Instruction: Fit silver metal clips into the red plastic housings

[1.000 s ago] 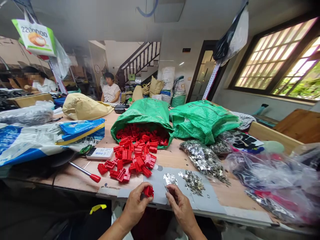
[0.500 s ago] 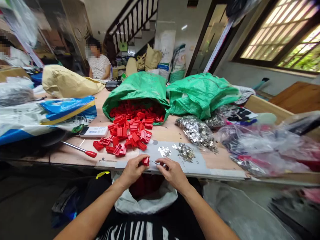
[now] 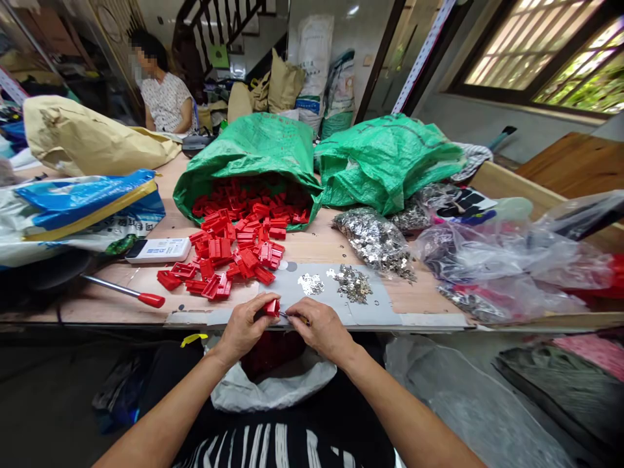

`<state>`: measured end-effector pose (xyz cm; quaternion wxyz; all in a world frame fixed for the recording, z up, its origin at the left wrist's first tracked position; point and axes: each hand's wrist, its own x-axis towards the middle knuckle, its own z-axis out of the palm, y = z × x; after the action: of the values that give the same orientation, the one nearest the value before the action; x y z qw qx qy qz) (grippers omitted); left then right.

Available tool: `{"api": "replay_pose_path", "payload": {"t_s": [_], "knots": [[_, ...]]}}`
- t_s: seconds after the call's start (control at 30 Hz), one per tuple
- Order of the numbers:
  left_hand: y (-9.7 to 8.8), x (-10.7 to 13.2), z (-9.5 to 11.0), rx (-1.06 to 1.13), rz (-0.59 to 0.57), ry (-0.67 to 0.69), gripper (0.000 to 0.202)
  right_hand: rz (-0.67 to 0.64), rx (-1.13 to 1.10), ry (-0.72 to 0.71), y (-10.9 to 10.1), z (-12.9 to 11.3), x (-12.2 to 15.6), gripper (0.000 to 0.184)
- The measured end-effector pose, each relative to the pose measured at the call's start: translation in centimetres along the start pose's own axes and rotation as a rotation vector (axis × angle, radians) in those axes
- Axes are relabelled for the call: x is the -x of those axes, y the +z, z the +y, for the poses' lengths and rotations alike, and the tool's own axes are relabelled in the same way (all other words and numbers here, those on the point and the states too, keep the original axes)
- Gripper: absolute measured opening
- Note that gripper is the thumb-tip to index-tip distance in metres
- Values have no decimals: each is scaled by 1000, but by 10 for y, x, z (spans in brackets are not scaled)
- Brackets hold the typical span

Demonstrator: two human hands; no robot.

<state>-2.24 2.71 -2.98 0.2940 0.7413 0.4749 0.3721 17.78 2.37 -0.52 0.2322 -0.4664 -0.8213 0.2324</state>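
My left hand (image 3: 245, 327) is closed around a small red plastic part (image 3: 272, 308), held just above the table's front edge. Between the fingers of my right hand (image 3: 322, 328) is a thin metal-tipped tool (image 3: 283, 314), its tip at the red part's right side; whether it goes inside I cannot tell. Small flat silver pieces (image 3: 311, 284) lie on a grey sheet (image 3: 385, 309) beyond my hands, beside a heap of small metal bits (image 3: 354, 285). Red plastic parts (image 3: 219, 250) spill out of a green woven sack (image 3: 253, 143). Below my hands, a whitish sack (image 3: 273, 393) hangs open, with red inside.
A lever with a red grip (image 3: 151, 299) and a white box (image 3: 160, 249) are at left. A clear bag of metal pieces (image 3: 373, 237), a second green sack (image 3: 385, 162) and plastic bags (image 3: 497, 253) lie at right. A person (image 3: 168, 101) sits across the table.
The tool's tip, apart from the red part before, now meets it. My right hand has come closer to my left. The whole view has shifted slightly.
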Motion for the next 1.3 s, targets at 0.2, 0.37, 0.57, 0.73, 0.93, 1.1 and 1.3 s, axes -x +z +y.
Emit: {"api": "replay_pose_path", "payload": {"t_s": [0.2,0.37,0.57,0.73,0.93,1.1,1.3], "knots": [[-1,0,-1,-38,-3,-16,33,-31,53,8,0,-1,-1,17],[-1,-2,-3,-34,-10,-16,29,-66,85,26,-1,-3,-3,15],[-1,-1,-6,-24,-22,-28,28,-56,91,72,6,-9,-6,14],[-3,0,-7,-3,-56,-35,29,-54,21,85,2,-9,-7,11],[-6,1,-7,45,-131,-11,29,-41,-70,109,-7,-6,-5,5],[-8,1,-8,48,-162,-3,30,-93,-16,102,-4,-8,-6,8],[-6,1,-9,68,-153,24,33,-146,51,124,-2,-14,-11,14]]}}
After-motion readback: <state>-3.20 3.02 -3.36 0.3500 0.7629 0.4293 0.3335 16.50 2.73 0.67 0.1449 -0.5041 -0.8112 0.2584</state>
